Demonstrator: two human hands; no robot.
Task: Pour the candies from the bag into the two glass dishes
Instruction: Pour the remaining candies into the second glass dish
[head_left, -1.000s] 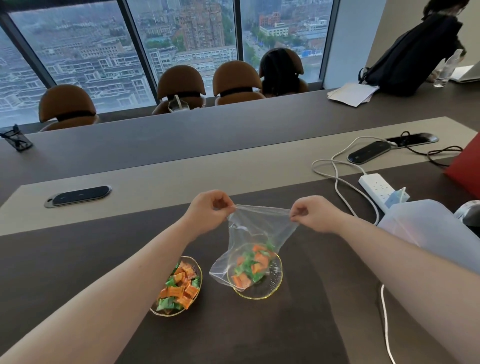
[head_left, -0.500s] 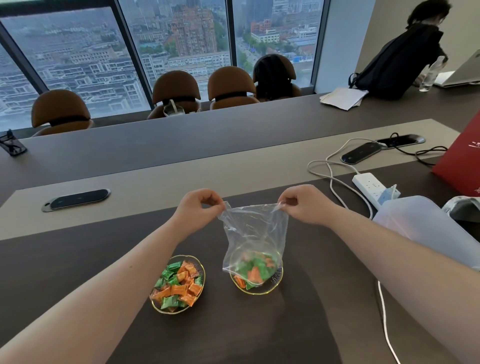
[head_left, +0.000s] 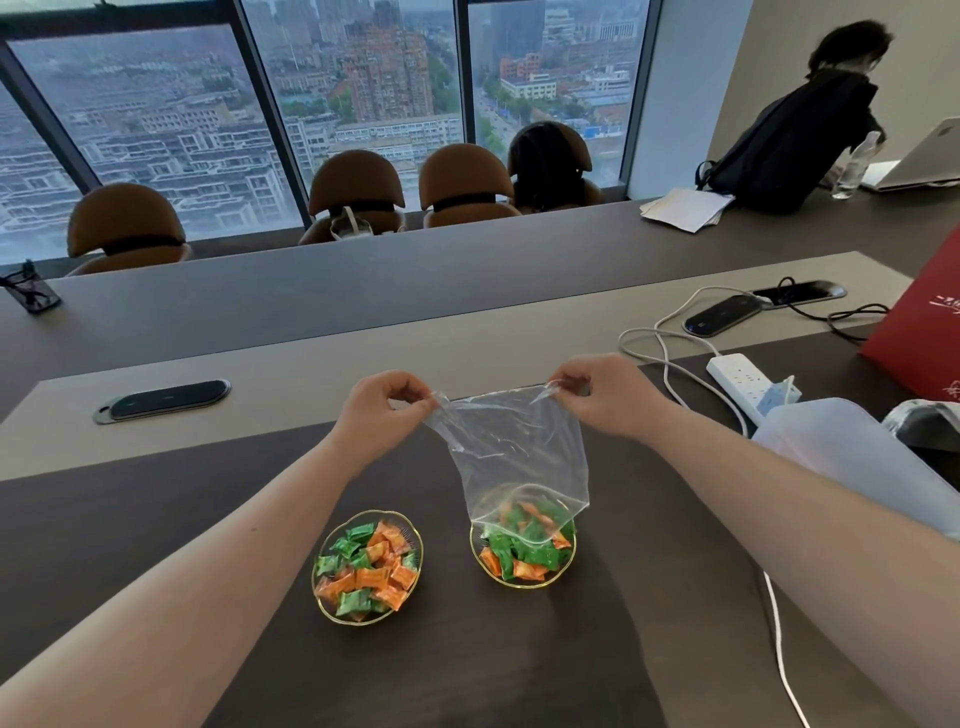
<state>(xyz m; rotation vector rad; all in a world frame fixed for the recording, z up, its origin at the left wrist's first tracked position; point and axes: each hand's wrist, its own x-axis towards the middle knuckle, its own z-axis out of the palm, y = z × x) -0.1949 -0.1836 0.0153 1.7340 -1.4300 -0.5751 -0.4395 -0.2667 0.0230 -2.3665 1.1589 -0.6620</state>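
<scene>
A clear plastic bag (head_left: 514, 447) hangs upside down over the right glass dish (head_left: 522, 583), its open mouth resting on the candies there. My left hand (head_left: 384, 410) pinches the bag's upper left corner and my right hand (head_left: 602, 395) pinches its upper right corner. Green and orange wrapped candies (head_left: 524, 551) lie in the right dish, a few seen through the bag's mouth. The left glass dish (head_left: 332, 613) holds a heap of the same candies (head_left: 369, 569) and sits beside my left forearm.
A white power strip (head_left: 743, 382) with its cable (head_left: 670, 358) lies to the right, next to a frosted plastic lid or box (head_left: 852, 457) and a red bag (head_left: 924, 322). A white cord (head_left: 779, 639) runs along the right near edge. A person (head_left: 810, 135) stands at the far right.
Both hands have lifted the bag's corners higher. The bag now hangs straight and mostly empty, and the candies have dropped out of it into the right dish.
</scene>
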